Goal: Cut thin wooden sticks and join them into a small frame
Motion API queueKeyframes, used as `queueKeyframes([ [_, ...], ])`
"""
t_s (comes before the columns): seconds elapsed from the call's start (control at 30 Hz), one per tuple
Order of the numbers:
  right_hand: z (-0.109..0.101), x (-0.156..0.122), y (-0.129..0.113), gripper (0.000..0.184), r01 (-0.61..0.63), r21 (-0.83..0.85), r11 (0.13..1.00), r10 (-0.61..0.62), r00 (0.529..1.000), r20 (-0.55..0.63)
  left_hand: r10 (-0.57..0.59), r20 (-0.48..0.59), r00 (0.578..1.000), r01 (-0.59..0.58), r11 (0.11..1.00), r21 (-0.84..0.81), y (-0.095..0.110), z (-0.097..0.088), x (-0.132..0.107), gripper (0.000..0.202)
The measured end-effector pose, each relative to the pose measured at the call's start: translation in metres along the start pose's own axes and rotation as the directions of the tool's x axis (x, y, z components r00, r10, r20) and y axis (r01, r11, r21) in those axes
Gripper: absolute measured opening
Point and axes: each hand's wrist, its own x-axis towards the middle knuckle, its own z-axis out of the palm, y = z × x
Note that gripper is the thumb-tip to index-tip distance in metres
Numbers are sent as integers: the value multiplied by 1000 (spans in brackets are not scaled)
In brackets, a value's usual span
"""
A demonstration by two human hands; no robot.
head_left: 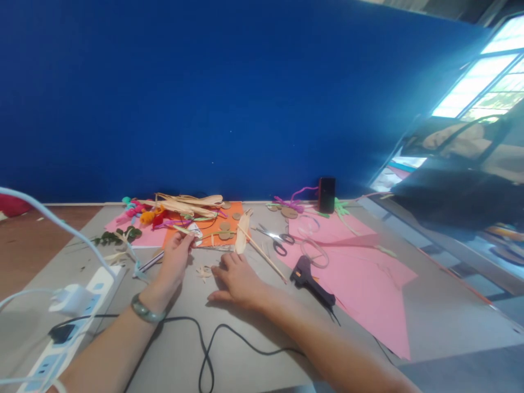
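My left hand [177, 259], with a green bangle at the wrist, has its fingertips together on a thin pale strip [180, 228]. A small white piece with dark marks [196, 233] lies right beside those fingertips. Palm down on the table, my right hand [237, 281] has its thumb apart and its fingers loosely bent. Just beyond its fingers lies a flat, pale husk-like piece [242, 232], with a thin stick [266, 255] alongside. Small pale scraps [203, 273] sit between the hands. Round brown discs [225, 231] rest on an orange sheet [233, 210].
Scissors [278, 240] and a black glue gun [313, 284] lie to the right, near pink sheets [368, 295]. A black cable [245, 344] crosses the front. At left is a power strip [102, 281]. Pale fibre bundles [188, 204] and a dark phone-like box [326, 195] stand along the blue partition [229, 98].
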Motion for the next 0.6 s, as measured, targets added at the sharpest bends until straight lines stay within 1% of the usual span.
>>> queueKeyframes([
  [0.1, 0, 0, -1, 69, 21, 16, 1000, -21, 1000, 1, 2, -25, 1000, -2, 1000, -15, -1, -1, 2, 27],
  [0.23, -1, 1, 2, 70, -38, -14, 999, 38, 999, -20, 14, -20, 1000, -14, 1000, -15, -3, -1, 1, 27],
  [0.3, -1, 1, 1, 70, -48, -28, 998, 48, 999, -1, 23, 1, 1000, -23, 1000, -3, -3, 0, 0, 27],
  [0.37, -2, 2, -1, 70, -29, -13, 1000, 29, 999, 19, 27, 32, 999, -27, 1000, 14, -3, 2, -2, 26],
  [0.43, -6, 2, 0, 71, -26, 6, 1000, 26, 1000, 3, 28, 70, 997, -31, 999, 44, -2, 3, -3, 25],
  [0.5, -15, 1, 6, 66, -88, -4, 996, 87, 995, -45, 40, 116, 992, -51, 994, 101, -1, 3, -5, 23],
  [0.57, -26, -2, 19, 51, -233, -59, 971, 228, 969, -92, 49, 170, 984, -79, 982, 173, -1, 4, -7, 22],
  [0.6, -32, -4, 27, 42, -320, -105, 942, 312, 946, -90, 41, 199, 979, -82, 976, 200, -1, 5, -8, 22],
])
